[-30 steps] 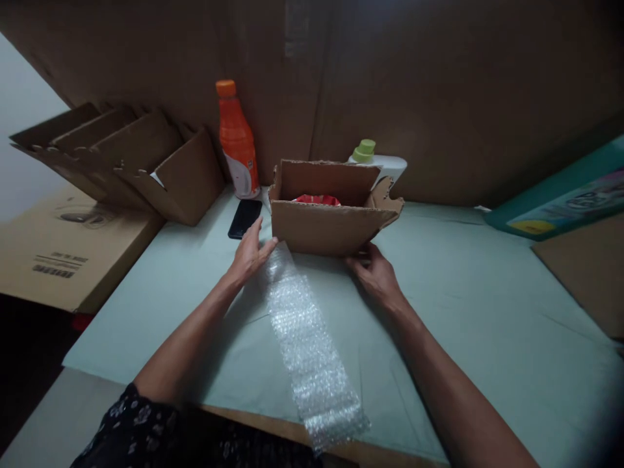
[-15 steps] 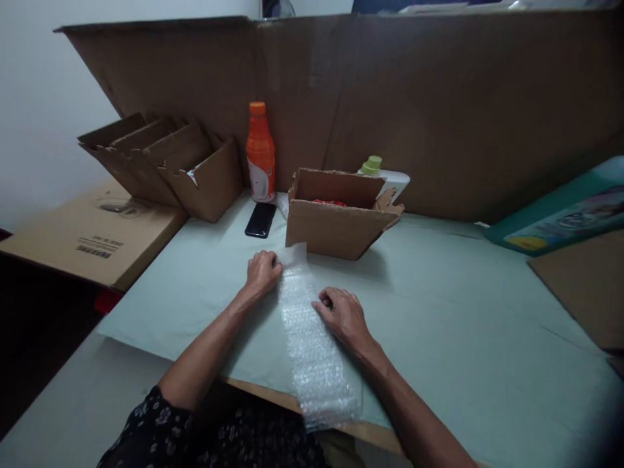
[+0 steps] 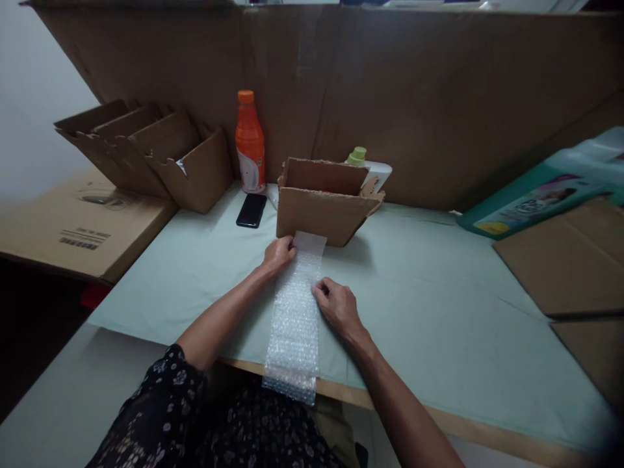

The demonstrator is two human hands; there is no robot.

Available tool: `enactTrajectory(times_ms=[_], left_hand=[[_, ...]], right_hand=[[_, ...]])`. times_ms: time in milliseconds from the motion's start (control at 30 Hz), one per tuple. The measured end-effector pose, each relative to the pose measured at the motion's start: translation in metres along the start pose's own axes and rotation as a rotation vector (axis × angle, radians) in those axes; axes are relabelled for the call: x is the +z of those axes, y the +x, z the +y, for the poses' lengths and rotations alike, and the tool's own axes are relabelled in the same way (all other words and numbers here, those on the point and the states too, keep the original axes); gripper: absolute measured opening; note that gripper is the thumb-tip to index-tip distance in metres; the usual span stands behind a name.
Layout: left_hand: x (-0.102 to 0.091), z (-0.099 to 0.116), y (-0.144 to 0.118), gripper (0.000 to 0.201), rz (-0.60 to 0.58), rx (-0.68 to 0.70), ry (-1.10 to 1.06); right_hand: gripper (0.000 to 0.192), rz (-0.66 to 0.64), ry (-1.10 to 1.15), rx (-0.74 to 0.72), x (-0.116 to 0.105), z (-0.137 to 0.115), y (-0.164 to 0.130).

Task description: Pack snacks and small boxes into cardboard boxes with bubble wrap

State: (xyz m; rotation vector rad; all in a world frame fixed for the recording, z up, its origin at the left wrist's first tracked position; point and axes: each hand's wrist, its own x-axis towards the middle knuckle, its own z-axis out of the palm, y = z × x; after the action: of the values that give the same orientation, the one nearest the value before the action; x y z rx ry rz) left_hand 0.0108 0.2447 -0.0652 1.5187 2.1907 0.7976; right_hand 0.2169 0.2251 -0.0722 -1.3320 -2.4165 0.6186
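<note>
A long strip of clear bubble wrap (image 3: 296, 312) lies down the middle of the table, its near end hanging over the front edge. My left hand (image 3: 279, 253) is closed on the strip's left edge near its far end. Lower down on the opposite side, my right hand (image 3: 337, 304) has its thumb and fingers pinched at the right edge. Just beyond the strip's far end stands an open cardboard box (image 3: 324, 211); little of what is inside shows.
Behind the box is a white bottle with a green cap (image 3: 358, 156). An orange bottle (image 3: 250, 143) stands beside a black phone (image 3: 251, 210). Several open cartons (image 3: 205, 172) lean at the left on a flat carton (image 3: 92, 227). A green jug (image 3: 541, 188) lies at the right by cardboard pieces (image 3: 560, 273).
The bubble wrap has swung straighter, its near end shifting left and its far end right, closer to the box. My right hand's fingers have closed at its edge. The view has shifted slightly.
</note>
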Motion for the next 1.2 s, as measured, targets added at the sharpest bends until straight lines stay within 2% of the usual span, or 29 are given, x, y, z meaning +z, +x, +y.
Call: enactTrajectory(times_ms=[100,200,333,433,633,800,1000,1100,1200], left_hand=[[-0.003,-0.005,-0.009,0.03,0.061,0.025,-0.016],[-0.007,-0.013,-0.032,0.045,0.133,0.081,-0.026],[-0.007,-0.023,-0.067,0.037,0.128,0.168,-0.036],[-0.004,-0.028,-0.082,0.035,0.126,0.196,-0.039],[0.003,-0.024,-0.097,0.035,0.115,0.271,-0.006],[0.008,-0.023,-0.109,0.027,0.03,0.372,0.119],[0.005,-0.021,-0.114,0.024,-0.04,0.365,0.18],[0.003,-0.016,-0.123,0.028,-0.03,0.373,0.234],[0.001,-0.011,-0.136,0.031,-0.003,0.45,0.248]], right_hand=[[0.018,0.019,-0.017,0.004,0.003,-0.002,0.0],[0.016,0.032,-0.025,0.014,0.006,-0.001,0.001],[0.018,0.04,-0.011,0.027,0.007,0.003,-0.001],[0.021,0.041,0.001,0.023,0.005,0.005,-0.004],[0.019,0.084,-0.055,0.03,0.004,0.004,-0.008],[0.016,0.079,-0.107,0.031,0.003,0.0,-0.008],[0.017,0.053,-0.128,0.044,0.005,-0.001,-0.01],[0.017,0.053,-0.122,0.054,0.008,-0.001,-0.008],[0.016,0.052,-0.106,0.062,0.007,-0.001,-0.007]])
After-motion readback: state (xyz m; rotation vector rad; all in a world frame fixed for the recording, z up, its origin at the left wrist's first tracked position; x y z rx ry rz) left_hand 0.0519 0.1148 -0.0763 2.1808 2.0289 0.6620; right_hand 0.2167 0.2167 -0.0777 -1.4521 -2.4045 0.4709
